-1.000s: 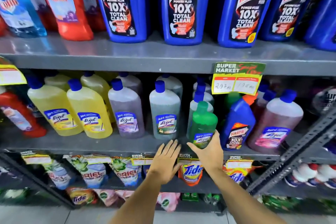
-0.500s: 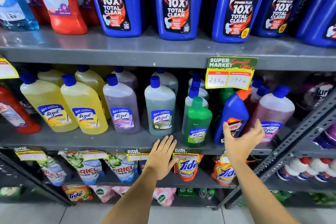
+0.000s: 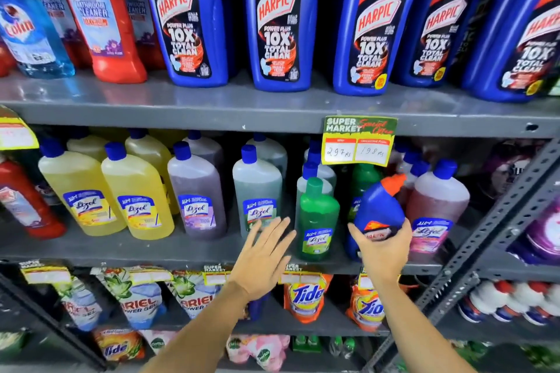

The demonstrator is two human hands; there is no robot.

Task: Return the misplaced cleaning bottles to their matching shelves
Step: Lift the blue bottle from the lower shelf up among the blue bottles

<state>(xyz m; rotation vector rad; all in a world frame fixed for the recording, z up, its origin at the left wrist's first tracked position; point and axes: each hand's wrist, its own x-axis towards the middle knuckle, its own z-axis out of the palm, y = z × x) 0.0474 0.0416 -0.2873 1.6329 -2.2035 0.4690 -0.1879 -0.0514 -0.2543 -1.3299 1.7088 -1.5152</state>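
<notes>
While the right hand (image 3: pixel 382 247) clamps the blue Harpic (image 3: pixel 378 212) among the Lizol, the left hand (image 3: pixel 263 254) hangs spread; next, lift it to the top shelf (image 3: pixel 151 109)

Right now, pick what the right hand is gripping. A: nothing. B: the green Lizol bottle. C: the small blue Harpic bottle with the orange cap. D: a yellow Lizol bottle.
C: the right hand wraps its fingers around the small blue Harpic bottle, tilted on the middle shelf; the green Lizol bottle stands untouched beside it.
</notes>
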